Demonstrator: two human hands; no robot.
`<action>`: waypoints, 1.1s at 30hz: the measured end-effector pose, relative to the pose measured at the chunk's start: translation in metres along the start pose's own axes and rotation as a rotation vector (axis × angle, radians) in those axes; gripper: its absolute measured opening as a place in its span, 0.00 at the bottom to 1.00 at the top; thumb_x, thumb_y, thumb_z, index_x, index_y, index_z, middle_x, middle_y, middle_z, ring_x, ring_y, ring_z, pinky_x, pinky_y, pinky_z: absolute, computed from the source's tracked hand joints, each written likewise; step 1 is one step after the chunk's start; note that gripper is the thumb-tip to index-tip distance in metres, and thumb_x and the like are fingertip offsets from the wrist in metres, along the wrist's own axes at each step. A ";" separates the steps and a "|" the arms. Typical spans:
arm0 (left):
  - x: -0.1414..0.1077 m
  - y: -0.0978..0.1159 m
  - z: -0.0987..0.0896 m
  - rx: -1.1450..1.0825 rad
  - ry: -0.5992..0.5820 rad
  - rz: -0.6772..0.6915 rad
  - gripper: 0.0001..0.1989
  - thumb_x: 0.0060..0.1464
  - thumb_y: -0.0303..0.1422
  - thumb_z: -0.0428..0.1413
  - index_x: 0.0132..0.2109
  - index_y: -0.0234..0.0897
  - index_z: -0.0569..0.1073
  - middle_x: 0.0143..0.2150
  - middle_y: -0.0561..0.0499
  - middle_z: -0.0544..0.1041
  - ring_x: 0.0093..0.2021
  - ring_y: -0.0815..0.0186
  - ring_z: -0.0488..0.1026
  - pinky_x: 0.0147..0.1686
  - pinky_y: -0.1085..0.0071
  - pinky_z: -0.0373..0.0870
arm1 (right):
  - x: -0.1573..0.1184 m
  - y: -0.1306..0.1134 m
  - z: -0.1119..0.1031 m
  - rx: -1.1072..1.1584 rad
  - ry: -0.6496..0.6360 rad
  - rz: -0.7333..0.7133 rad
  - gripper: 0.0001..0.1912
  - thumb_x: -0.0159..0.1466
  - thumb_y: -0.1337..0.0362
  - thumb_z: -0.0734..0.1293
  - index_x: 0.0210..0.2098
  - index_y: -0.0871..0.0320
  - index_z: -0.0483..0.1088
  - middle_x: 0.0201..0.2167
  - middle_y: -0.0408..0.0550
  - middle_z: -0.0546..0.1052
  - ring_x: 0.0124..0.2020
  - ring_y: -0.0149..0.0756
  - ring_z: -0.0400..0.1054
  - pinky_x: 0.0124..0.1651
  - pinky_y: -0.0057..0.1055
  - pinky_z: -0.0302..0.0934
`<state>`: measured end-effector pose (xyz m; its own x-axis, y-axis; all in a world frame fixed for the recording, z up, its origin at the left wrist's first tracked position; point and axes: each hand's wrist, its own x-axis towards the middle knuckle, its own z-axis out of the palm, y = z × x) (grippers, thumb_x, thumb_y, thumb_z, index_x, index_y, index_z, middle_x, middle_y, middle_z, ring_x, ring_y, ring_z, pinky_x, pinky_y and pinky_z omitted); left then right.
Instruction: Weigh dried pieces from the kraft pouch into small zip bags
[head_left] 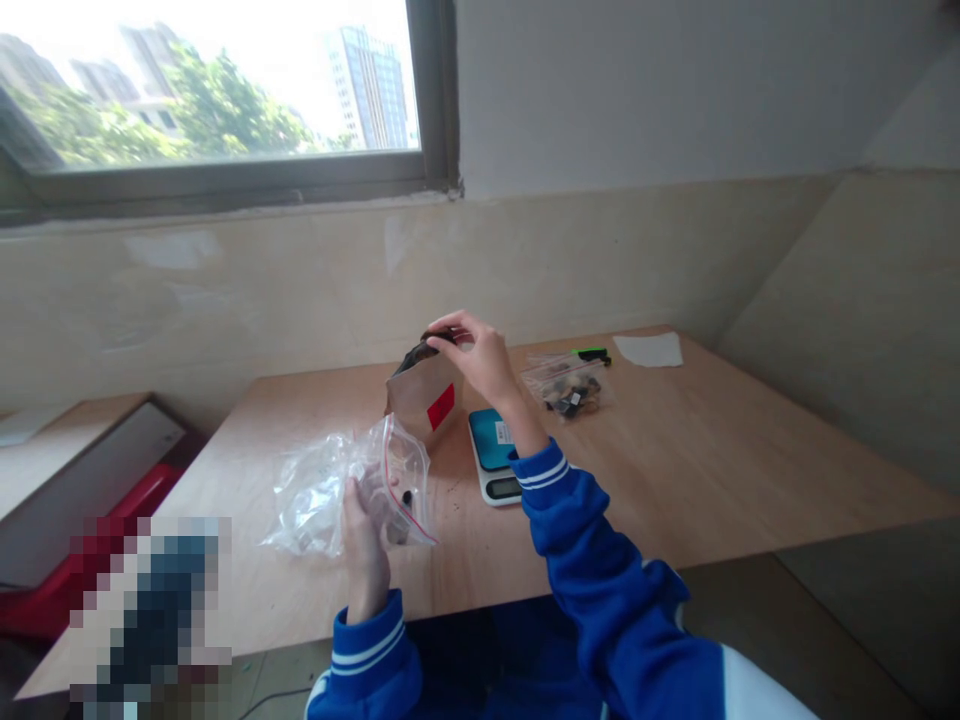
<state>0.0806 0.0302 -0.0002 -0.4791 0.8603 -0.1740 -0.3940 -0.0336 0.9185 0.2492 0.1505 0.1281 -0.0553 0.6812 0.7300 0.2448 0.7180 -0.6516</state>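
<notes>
Blue sleeves with white-striped cuffs framed two bare hands at work over a light wood table (712,450) beneath a window (225,90). A person's right hand (454,338) reached to the open top of a pale bag (412,395) marked with a red label (441,407), thumb and fingertips pinched on dark material (420,352) at the bag's mouth; whether that material was contents or lining could not be told. The pale bag stood on the table below the grip, its label facing the person.

Nearer the person and to the left, the left hand (365,540) grasped a clear zip bag (405,485), thumb across the plastic, its red-edged opening just right of the fingers. A small dark piece (407,497) showed at the zip bag, and more crumpled clear plastic (311,495) spread on the left.

A white kitchen scale (491,460) with a blue top sat just right of the pale bag, partly hidden by the right arm. Beyond it lay a clear bag of dark and tan pieces (576,395), a green-and-black object (595,355) and white paper (649,350).
</notes>
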 end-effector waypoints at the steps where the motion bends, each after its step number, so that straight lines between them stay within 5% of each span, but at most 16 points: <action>1: 0.001 0.000 -0.001 0.002 0.009 -0.001 0.20 0.61 0.44 0.46 0.47 0.36 0.75 0.36 0.51 0.79 0.35 0.68 0.77 0.35 0.72 0.73 | -0.003 0.002 0.002 -0.035 -0.064 -0.007 0.04 0.61 0.66 0.68 0.36 0.59 0.73 0.37 0.46 0.78 0.41 0.34 0.72 0.46 0.29 0.64; 9: -0.001 0.001 0.000 0.027 -0.010 0.002 0.21 0.61 0.45 0.45 0.45 0.35 0.75 0.32 0.51 0.78 0.32 0.67 0.76 0.33 0.71 0.73 | -0.011 0.001 0.005 -0.299 -0.281 -0.009 0.11 0.70 0.60 0.59 0.41 0.56 0.73 0.43 0.46 0.79 0.48 0.39 0.68 0.55 0.36 0.52; 15: -0.005 0.002 0.003 0.045 -0.035 0.004 0.22 0.60 0.47 0.45 0.46 0.37 0.75 0.34 0.51 0.79 0.34 0.67 0.76 0.35 0.70 0.73 | -0.014 0.004 0.009 -0.384 -0.148 0.017 0.09 0.68 0.65 0.60 0.45 0.58 0.67 0.50 0.54 0.74 0.52 0.44 0.64 0.56 0.41 0.51; 19: -0.005 0.004 0.003 0.050 -0.025 0.007 0.21 0.61 0.46 0.45 0.45 0.36 0.75 0.34 0.51 0.79 0.33 0.68 0.76 0.35 0.71 0.73 | -0.024 -0.004 0.002 -0.219 -0.069 -0.021 0.07 0.66 0.68 0.59 0.40 0.58 0.68 0.46 0.53 0.73 0.51 0.41 0.64 0.57 0.39 0.53; 22: -0.004 0.004 0.003 0.039 -0.020 0.014 0.22 0.60 0.47 0.46 0.44 0.35 0.75 0.31 0.52 0.78 0.29 0.68 0.75 0.33 0.71 0.73 | -0.036 -0.020 -0.009 0.062 -0.267 0.075 0.10 0.65 0.71 0.56 0.35 0.58 0.68 0.36 0.47 0.74 0.39 0.34 0.68 0.46 0.32 0.62; 27: -0.002 -0.001 0.003 0.042 -0.031 0.053 0.23 0.59 0.48 0.46 0.44 0.36 0.75 0.34 0.51 0.79 0.33 0.67 0.76 0.38 0.69 0.72 | -0.061 -0.045 -0.014 0.185 -0.867 0.184 0.11 0.61 0.76 0.58 0.32 0.59 0.69 0.33 0.44 0.76 0.37 0.31 0.71 0.42 0.28 0.64; 33: 0.001 -0.006 0.001 0.051 -0.013 0.095 0.25 0.57 0.51 0.48 0.45 0.34 0.75 0.37 0.48 0.80 0.38 0.62 0.77 0.43 0.66 0.71 | -0.093 -0.042 0.017 -0.080 -0.899 0.019 0.12 0.57 0.81 0.60 0.34 0.60 0.69 0.39 0.51 0.76 0.44 0.38 0.70 0.48 0.32 0.64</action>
<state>0.0827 0.0321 -0.0052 -0.5024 0.8608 -0.0812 -0.3063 -0.0894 0.9477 0.2281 0.0595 0.0839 -0.7780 0.5715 0.2609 0.3178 0.7163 -0.6212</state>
